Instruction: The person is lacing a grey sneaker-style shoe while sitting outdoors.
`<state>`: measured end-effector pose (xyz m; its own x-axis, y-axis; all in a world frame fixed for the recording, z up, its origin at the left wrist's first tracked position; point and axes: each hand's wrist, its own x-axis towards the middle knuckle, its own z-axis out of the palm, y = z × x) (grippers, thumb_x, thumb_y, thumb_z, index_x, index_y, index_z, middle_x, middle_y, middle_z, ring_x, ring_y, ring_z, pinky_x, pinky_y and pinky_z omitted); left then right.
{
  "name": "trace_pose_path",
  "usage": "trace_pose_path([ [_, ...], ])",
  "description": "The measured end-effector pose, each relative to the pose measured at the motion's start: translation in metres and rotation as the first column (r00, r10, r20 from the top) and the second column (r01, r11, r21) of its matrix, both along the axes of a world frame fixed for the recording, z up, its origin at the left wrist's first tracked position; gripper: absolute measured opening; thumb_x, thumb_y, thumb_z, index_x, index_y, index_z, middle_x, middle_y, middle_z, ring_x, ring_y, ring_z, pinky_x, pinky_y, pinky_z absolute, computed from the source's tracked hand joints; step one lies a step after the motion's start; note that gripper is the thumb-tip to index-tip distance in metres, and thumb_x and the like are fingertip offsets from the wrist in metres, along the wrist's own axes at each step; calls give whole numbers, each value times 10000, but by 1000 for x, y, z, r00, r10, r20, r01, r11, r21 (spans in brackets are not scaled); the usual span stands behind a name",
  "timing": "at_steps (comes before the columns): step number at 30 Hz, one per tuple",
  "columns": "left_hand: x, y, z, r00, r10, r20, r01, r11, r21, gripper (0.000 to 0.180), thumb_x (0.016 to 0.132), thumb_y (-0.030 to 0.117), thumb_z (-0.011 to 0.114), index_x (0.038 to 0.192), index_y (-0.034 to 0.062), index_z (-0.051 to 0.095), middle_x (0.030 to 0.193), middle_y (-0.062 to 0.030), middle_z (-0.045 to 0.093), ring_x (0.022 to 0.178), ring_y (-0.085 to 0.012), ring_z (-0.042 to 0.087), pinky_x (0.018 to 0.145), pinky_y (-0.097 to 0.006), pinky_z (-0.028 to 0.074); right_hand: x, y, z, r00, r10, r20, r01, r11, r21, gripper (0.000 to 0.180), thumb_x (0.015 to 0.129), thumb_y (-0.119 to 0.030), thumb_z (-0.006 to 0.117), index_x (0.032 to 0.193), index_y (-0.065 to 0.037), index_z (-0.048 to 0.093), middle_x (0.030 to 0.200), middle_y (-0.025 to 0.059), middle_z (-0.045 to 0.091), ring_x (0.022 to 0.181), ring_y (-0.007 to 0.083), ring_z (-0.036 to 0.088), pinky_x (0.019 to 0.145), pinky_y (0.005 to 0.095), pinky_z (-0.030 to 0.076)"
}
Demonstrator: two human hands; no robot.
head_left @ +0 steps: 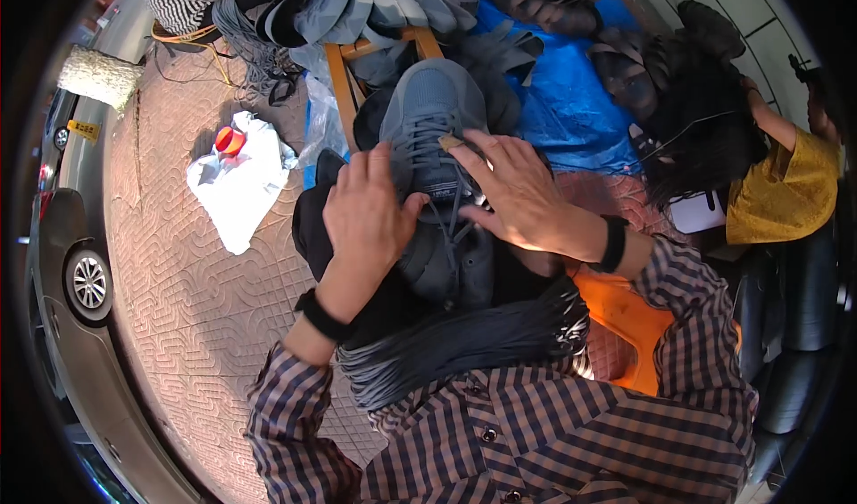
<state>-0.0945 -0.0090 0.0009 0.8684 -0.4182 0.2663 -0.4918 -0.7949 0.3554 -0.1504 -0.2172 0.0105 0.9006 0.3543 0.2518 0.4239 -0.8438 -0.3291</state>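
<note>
- The left hand is half curled beside a gray shoe; any hold cannot be told.
- The right hand is partly spread by the laces; its hold cannot be told.
- The shoe is set between them, toe pointing away.

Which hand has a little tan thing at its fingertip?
The right hand: a small tan piece sits at one of its fingertips, while the left hand shows nothing like that.

Reddish patterned pavement, crumpled white bag, blue sheet lying on it
</note>
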Motion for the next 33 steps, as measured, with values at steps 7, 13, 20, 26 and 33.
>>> trace_pose_path([
  [7,16,10,-24,995,-77,-69,98,922,374,306,853,208,578,1085,14,533,915,-154,647,899,-308,630,808,-412,461,21,-11,-40,950,-174,-261,215,967,139,807,782,-165,693,1439,-15,250,1378,271,399,1194,431,472,1014,445,391],
  [13,-26,40,-16,974,-116,-194,155,967,200,435,779,126,653,1130,-32,451,811,-182,631,865,-335,634,982,-429,388,30,-23,-26,871,17,-491,249,846,471,844,777,-246,727,1428,20,261,1319,244,480,1151,321,549,961,361,445],
  [20,-46,56,-42,968,-60,-243,47,997,-58,380,788,2,541,1142,-47,411,782,-199,625,811,-369,624,1015,-451,376,-12,-10,-55,589,336,-735,631,377,678,341,880,-98,635,1196,8,564,1068,53,638,960,139,609,823,286,500],
  [26,-52,46,-42,991,13,-132,-9,1000,30,242,781,74,597,994,13,499,855,-139,605,887,-324,595,914,-460,408,34,-10,2,778,220,-588,521,295,801,208,889,-114,626,1081,-40,659,968,9,678,868,80,623,717,238,508],
  [33,-65,-54,58,950,-179,-257,283,844,456,342,810,147,550,1111,-13,548,1027,-168,595,999,-288,563,961,-473,375,133,67,87,985,175,-4,-161,919,360,201,745,-233,690,784,-37,674,666,102,639,578,167,593,547,321,470],
])
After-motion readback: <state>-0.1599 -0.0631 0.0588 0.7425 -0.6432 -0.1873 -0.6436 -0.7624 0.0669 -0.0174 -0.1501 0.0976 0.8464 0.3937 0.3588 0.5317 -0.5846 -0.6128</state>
